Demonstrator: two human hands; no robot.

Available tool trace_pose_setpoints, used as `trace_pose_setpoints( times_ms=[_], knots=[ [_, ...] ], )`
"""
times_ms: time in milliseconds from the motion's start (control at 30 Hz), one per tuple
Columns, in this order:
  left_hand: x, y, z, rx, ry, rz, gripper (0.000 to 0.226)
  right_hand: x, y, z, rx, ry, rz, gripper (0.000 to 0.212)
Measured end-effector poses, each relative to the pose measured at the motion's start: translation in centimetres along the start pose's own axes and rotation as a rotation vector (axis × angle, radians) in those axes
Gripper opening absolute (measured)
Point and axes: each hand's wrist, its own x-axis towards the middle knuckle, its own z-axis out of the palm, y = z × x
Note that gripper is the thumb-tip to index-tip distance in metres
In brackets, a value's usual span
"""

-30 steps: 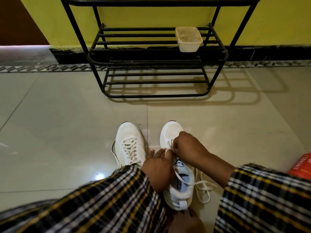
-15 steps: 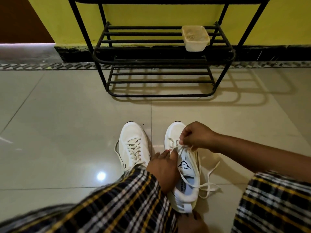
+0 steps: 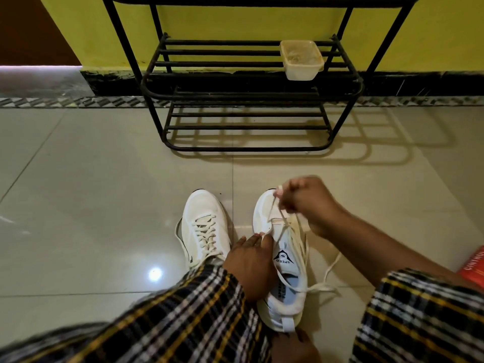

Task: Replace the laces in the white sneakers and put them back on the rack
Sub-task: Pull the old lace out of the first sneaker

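Floor: pale glossy tiles, carrying everything listed

Rack: black metal, slatted shelves, at the floor's far edge against the yellow wall; no sneakers on it; a cream plastic tub sits on the right end of the middle shelf

Plaid garment: dark with yellow and white checks, along the near edge of the floor, over both of the person's limbs

Left sneaker: white, toe pointing to the rack, laced through the visible eyelets, ends trailing on the floor at its left side

Right sneaker: white, just beside the first, tongue exposed, only the lowest eyelets threaded

Right hand: raised over the toe of the right sneaker, blurred; grip narrow, fingers pinching the lace and drawing it taut upward

Left hand: fingers curled on the inner edge of the right sneaker by the eyelets, steadying it

Red packet: partly visible at the floor's right edge

Step in hand, as judged: threading the second sneaker, early rows. Next move calls for pulling the slack through, then feeding the lace tip into the opposite eyelet; the loose end at the right must stay untangled
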Motion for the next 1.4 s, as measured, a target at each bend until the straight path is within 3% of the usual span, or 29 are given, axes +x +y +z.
trace_pose_setpoints(
  times_ms=[33,100,167,267,333,533,633,767,833,900,1033,1100,1400],
  knots=[
    [0.0,0.0,0.0,-0.008,0.001,0.003,0.052,0.0,-1.0,-0.4,0.161,-0.044,0.031,0.016],
    [-0.2,0.0,0.0,-0.009,0.014,0.013,0.047,-0.1,-1.0,-0.9,0.21,-0.112,0.034,0.01],
    [-0.3,0.0,-0.2,-0.004,0.039,0.014,0.043,-0.2,0.4,-1.1,0.003,-0.134,-0.009,0.008],
    [-0.4,0.1,-0.2,-0.01,0.048,0.028,0.047,0.0,2.6,-1.2,-0.574,-0.212,-0.067,0.014],
    [-0.5,0.2,-0.3,-0.026,0.064,0.032,0.048,-0.2,3.3,-0.7,-0.828,-0.254,-0.114,0.021],
    [-0.6,0.3,-0.6,-0.02,0.039,0.022,0.047,-0.7,4.8,1.4,-1.098,-0.164,-0.228,0.016],
    [-0.5,0.2,-0.6,-0.016,0.038,0.013,0.041,-0.5,3.7,0.8,-0.933,-0.058,-0.206,0.008],
    [-0.3,0.0,-0.5,-0.02,0.033,0.018,0.041,-0.9,-1.8,-1.4,-0.011,-0.03,-0.065,0.021],
    [-0.2,-0.1,-0.2,-0.015,0.023,0.027,0.045,-1.1,-3.8,-2.3,0.071,-0.066,-0.163,0.016],
    [-0.1,-0.2,-0.1,-0.012,0.023,0.034,0.048,-1.0,-3.9,-2.3,-0.074,-0.093,-0.217,0.006],
    [-0.2,-0.3,0.0,-0.038,0.014,0.04,0.055,0.0,0.8,-1.2,-0.64,-0.153,-0.163,0.029],
    [-0.2,-0.3,0.0,-0.03,0.014,0.04,0.059,-0.1,2.9,-0.6,-0.82,-0.154,-0.161,0.027],
    [-0.2,-0.3,0.2,-0.034,0.034,0.035,0.055,-0.7,4.3,1.4,-1.105,-0.09,-0.204,0.018]
  ],
)
